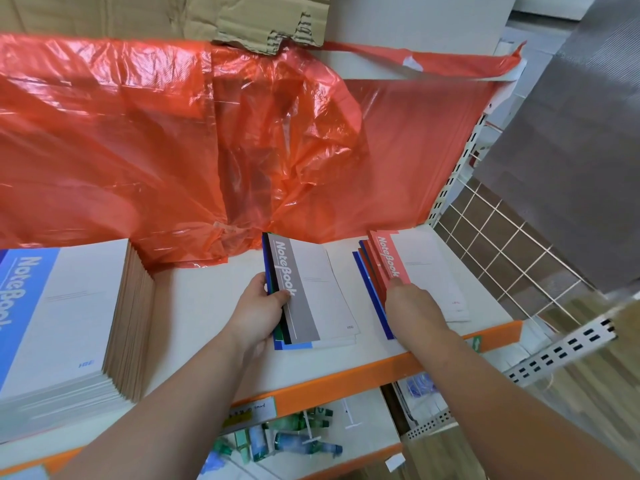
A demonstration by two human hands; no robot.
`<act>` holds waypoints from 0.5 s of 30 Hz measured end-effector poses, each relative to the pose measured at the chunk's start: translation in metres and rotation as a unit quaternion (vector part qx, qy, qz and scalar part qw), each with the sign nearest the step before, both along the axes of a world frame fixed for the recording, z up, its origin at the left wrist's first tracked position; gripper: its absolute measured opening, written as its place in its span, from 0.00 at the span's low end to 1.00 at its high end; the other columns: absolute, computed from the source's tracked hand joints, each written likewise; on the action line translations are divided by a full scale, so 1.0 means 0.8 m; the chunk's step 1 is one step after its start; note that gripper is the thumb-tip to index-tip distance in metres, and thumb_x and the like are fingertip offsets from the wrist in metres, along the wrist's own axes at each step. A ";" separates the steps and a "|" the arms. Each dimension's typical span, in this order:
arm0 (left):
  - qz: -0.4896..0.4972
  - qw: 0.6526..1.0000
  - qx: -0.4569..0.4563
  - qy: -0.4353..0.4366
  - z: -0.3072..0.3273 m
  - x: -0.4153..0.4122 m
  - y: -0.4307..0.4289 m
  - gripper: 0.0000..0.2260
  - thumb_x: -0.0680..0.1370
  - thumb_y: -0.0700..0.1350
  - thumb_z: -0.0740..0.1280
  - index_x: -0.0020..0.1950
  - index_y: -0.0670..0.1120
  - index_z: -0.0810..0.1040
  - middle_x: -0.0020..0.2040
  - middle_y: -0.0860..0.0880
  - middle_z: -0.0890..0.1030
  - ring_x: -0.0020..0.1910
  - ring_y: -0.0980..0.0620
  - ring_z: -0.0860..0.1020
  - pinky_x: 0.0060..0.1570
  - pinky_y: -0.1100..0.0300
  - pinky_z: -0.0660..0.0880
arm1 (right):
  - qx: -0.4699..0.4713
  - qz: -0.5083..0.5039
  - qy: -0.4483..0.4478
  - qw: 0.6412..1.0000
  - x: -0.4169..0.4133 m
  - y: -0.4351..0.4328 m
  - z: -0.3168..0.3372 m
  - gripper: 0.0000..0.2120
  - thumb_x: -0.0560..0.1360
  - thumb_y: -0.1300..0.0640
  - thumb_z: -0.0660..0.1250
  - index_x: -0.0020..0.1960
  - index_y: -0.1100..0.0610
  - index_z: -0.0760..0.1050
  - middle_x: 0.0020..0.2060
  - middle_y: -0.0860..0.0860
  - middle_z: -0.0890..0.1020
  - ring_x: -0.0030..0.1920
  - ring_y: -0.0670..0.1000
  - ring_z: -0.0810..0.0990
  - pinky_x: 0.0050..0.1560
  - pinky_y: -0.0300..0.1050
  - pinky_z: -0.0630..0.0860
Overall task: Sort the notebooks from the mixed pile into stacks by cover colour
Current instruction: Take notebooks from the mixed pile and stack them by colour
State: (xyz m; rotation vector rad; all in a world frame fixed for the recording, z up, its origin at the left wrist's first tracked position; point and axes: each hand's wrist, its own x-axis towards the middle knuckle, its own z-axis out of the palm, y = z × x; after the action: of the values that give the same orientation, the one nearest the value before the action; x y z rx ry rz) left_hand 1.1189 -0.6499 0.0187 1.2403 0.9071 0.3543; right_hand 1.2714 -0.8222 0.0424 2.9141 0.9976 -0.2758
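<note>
Mid-shelf [201, 299], near front edge: mixed pile [298, 345], grey notebook [308, 282] on top, spine side gripped by left hand [259, 306]. Toward right end: right hand [412, 303] touching red notebook [415, 268]; pinching or only pressing, cannot tell. Probably light, floppy, slick-covered; best gripped at spines.

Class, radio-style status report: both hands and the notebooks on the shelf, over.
Left hand grips grey-topped pile at its spine. Right hand on red-topped pile, grip unclear. Orange plastic bunched behind, touching neither hand.
</note>
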 end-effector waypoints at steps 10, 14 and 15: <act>0.020 0.997 -0.047 -0.065 0.000 0.002 -0.013 0.08 0.83 0.44 0.62 0.62 0.46 0.74 0.55 0.44 0.84 0.51 0.44 0.83 0.50 0.46 0.80 | 0.130 0.267 0.026 0.955 -0.104 0.049 0.009 0.12 0.78 0.62 0.57 0.61 0.61 0.69 0.44 0.59 0.80 0.41 0.61 0.79 0.37 0.52 0.75; 0.018 0.999 -0.007 -0.030 -0.006 -0.003 -0.010 0.11 0.81 0.41 0.66 0.63 0.48 0.73 0.57 0.47 0.83 0.52 0.44 0.83 0.51 0.42 0.81 | 0.171 0.285 0.096 0.938 -0.111 0.049 0.000 0.11 0.79 0.58 0.57 0.60 0.58 0.71 0.48 0.57 0.80 0.45 0.58 0.77 0.45 0.54 0.76; 0.025 0.999 -0.003 -0.023 -0.007 -0.005 -0.008 0.12 0.81 0.39 0.65 0.63 0.49 0.73 0.57 0.47 0.83 0.52 0.44 0.83 0.52 0.41 0.80 | 0.190 0.260 0.122 0.939 -0.106 0.048 -0.001 0.12 0.80 0.57 0.56 0.62 0.57 0.71 0.51 0.56 0.79 0.48 0.57 0.77 0.49 0.55 0.77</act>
State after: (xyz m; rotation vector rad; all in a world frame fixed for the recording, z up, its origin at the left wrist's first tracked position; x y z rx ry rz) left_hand 1.1147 -0.6565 0.0131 1.2021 0.9000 0.4178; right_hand 1.1866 -0.7838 0.0414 2.8133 2.0101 -0.4647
